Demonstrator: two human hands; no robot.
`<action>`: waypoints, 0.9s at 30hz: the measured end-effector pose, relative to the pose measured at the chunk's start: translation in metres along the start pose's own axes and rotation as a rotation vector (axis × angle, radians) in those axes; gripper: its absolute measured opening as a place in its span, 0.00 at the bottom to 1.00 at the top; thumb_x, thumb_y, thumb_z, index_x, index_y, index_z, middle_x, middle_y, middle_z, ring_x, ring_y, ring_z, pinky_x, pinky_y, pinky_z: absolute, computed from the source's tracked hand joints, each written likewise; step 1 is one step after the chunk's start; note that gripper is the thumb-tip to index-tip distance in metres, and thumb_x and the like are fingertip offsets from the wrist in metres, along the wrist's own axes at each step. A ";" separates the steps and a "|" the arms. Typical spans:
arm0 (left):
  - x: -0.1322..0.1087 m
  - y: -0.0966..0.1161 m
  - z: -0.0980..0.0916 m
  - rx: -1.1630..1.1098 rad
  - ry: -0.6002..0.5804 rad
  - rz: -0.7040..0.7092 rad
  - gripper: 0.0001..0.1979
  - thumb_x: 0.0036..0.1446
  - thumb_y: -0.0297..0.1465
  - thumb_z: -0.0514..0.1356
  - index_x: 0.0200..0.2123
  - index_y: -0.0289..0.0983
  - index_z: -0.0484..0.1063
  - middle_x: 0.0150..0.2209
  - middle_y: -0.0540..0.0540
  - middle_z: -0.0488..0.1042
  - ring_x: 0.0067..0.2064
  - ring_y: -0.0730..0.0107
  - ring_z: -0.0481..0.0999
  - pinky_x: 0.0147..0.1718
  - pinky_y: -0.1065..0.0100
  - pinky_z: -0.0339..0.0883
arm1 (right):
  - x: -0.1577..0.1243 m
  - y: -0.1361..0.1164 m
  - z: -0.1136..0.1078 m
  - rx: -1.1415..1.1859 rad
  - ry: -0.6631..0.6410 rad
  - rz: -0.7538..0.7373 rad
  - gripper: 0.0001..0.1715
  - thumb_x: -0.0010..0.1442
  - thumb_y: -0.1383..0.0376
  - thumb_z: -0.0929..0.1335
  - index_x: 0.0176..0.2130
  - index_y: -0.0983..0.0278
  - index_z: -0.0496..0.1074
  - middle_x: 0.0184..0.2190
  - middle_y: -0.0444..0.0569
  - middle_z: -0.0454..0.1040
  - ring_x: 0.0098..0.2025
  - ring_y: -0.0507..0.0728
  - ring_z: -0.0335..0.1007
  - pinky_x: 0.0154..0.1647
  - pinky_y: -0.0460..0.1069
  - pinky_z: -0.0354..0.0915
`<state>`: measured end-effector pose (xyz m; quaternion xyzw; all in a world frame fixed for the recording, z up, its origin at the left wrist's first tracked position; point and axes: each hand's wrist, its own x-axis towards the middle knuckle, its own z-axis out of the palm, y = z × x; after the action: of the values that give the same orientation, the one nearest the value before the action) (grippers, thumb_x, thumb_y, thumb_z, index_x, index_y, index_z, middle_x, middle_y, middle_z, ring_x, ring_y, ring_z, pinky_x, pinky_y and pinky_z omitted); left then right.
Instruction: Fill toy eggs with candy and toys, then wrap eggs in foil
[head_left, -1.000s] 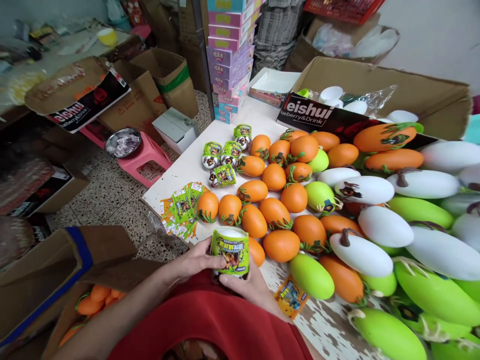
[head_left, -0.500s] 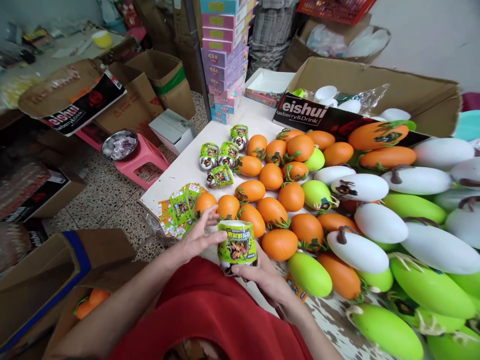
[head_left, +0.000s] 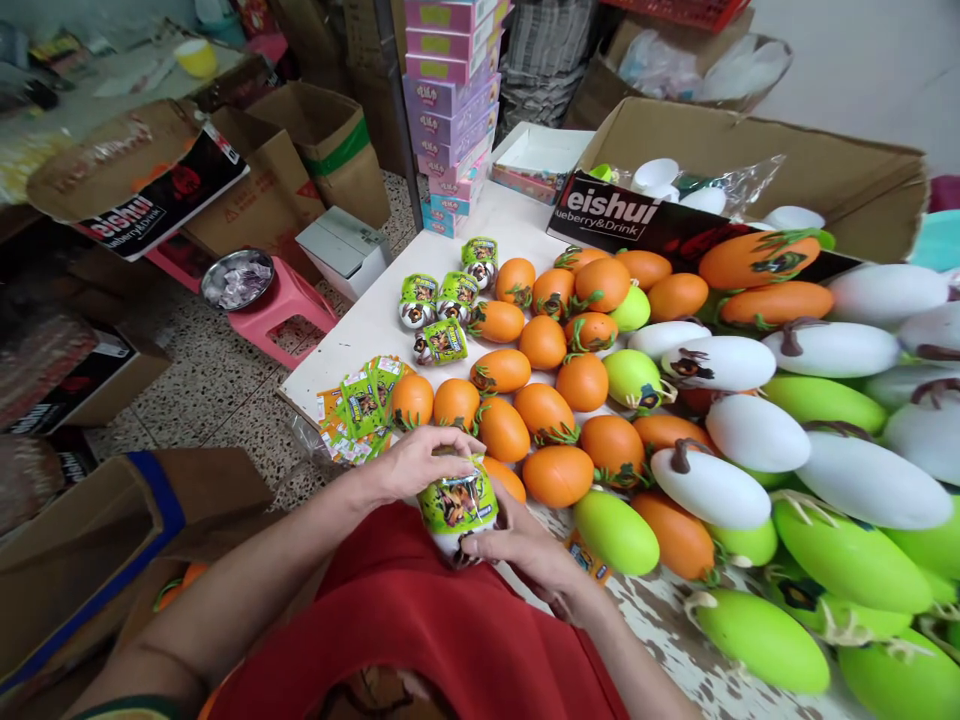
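Observation:
A white toy egg in a printed green wrapper sleeve [head_left: 459, 503] is held tilted in front of my red apron [head_left: 420, 620]. My right hand [head_left: 521, 545] grips it from the right and below, thumb across its lower white end. Over its top curl the fingers of my left hand [head_left: 426, 462], touching the sleeve's upper edge. Several smaller-looking wrapped eggs [head_left: 441, 342] stand at the far left of the table. Closer to my left hand lies a pile of flat green sleeves [head_left: 364, 405]. Orange eggs [head_left: 558, 475] with green strands lie just beyond my hands.
White eggs [head_left: 716, 485] and green eggs [head_left: 616, 530] crowd the right of the table [head_left: 367, 320]. An open carton [head_left: 750, 150] with white cups stands behind. At the left are a metal bowl [head_left: 238, 280] on a pink stool [head_left: 289, 310] and cartons on the floor.
My left hand has moved from the sleeve's left side, fingers spread, to over its top, fingers curled. The egg has tilted and shifted slightly left and down, with my right hand still holding it.

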<state>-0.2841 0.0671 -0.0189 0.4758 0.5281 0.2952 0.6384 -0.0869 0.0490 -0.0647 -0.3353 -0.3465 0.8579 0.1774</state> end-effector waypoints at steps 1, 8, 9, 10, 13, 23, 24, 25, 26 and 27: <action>-0.001 -0.002 0.000 -0.003 0.051 0.014 0.09 0.51 0.35 0.66 0.31 0.35 0.73 0.50 0.40 0.77 0.52 0.54 0.74 0.52 0.58 0.65 | 0.000 0.001 0.000 0.004 0.003 -0.011 0.38 0.43 0.61 0.79 0.53 0.59 0.69 0.47 0.47 0.76 0.52 0.64 0.69 0.56 0.58 0.63; -0.023 -0.030 -0.003 -0.345 0.245 -0.145 0.34 0.49 0.44 0.69 0.57 0.38 0.68 0.60 0.37 0.69 0.59 0.49 0.69 0.54 0.57 0.64 | 0.001 0.003 0.005 0.108 0.061 -0.067 0.39 0.46 0.60 0.78 0.56 0.61 0.67 0.54 0.51 0.74 0.54 0.65 0.69 0.58 0.59 0.62; -0.028 -0.036 0.000 -0.404 0.152 -0.211 0.34 0.49 0.44 0.70 0.56 0.37 0.69 0.57 0.36 0.72 0.54 0.50 0.73 0.50 0.57 0.66 | 0.001 0.005 0.005 0.103 0.072 -0.079 0.40 0.46 0.59 0.78 0.56 0.61 0.66 0.53 0.51 0.74 0.54 0.65 0.69 0.57 0.59 0.63; -0.033 -0.041 0.004 -0.449 0.087 -0.254 0.33 0.48 0.42 0.70 0.55 0.37 0.69 0.54 0.37 0.74 0.50 0.52 0.76 0.47 0.59 0.68 | 0.001 0.008 0.006 0.086 0.086 -0.092 0.40 0.46 0.59 0.78 0.56 0.60 0.66 0.52 0.51 0.75 0.53 0.64 0.70 0.57 0.59 0.63; -0.043 -0.050 0.016 -0.515 0.094 -0.287 0.31 0.46 0.38 0.72 0.53 0.36 0.70 0.49 0.39 0.77 0.44 0.57 0.78 0.37 0.65 0.70 | -0.002 0.019 0.005 0.009 0.117 -0.123 0.41 0.46 0.56 0.78 0.55 0.60 0.66 0.50 0.51 0.75 0.51 0.65 0.70 0.55 0.59 0.64; -0.046 -0.053 0.022 -0.612 -0.031 -0.145 0.35 0.46 0.33 0.71 0.58 0.39 0.68 0.50 0.42 0.77 0.53 0.51 0.74 0.53 0.56 0.65 | -0.002 0.009 -0.003 0.016 0.009 -0.133 0.41 0.47 0.46 0.76 0.55 0.60 0.70 0.52 0.53 0.75 0.58 0.70 0.67 0.62 0.64 0.58; -0.045 -0.053 0.022 -0.608 -0.041 -0.145 0.35 0.46 0.34 0.71 0.58 0.39 0.68 0.50 0.42 0.77 0.52 0.51 0.75 0.52 0.56 0.66 | -0.002 0.010 -0.004 0.033 0.016 -0.134 0.41 0.46 0.47 0.77 0.55 0.61 0.70 0.52 0.53 0.75 0.58 0.70 0.67 0.62 0.64 0.58; -0.044 -0.054 0.022 -0.599 -0.051 -0.146 0.35 0.45 0.35 0.72 0.58 0.39 0.68 0.50 0.42 0.77 0.52 0.51 0.75 0.52 0.56 0.66 | -0.002 0.011 -0.004 0.049 0.028 -0.137 0.41 0.46 0.47 0.77 0.55 0.60 0.70 0.52 0.53 0.75 0.58 0.69 0.67 0.62 0.64 0.58; -0.043 -0.054 0.022 -0.582 -0.060 -0.146 0.35 0.45 0.36 0.72 0.57 0.39 0.69 0.50 0.43 0.77 0.52 0.51 0.75 0.52 0.56 0.66 | -0.002 0.012 -0.005 0.060 0.038 -0.139 0.41 0.46 0.48 0.77 0.55 0.60 0.71 0.52 0.53 0.76 0.58 0.69 0.68 0.63 0.63 0.59; -0.041 -0.054 0.021 -0.562 -0.064 -0.147 0.35 0.45 0.36 0.72 0.57 0.39 0.69 0.50 0.43 0.77 0.53 0.51 0.74 0.53 0.57 0.66 | -0.002 0.013 -0.007 0.064 0.048 -0.140 0.40 0.46 0.49 0.77 0.54 0.60 0.71 0.51 0.52 0.76 0.58 0.69 0.68 0.63 0.63 0.59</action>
<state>-0.2815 0.0040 -0.0528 0.2497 0.4384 0.3678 0.7811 -0.0821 0.0420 -0.0772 -0.3250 -0.3371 0.8457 0.2561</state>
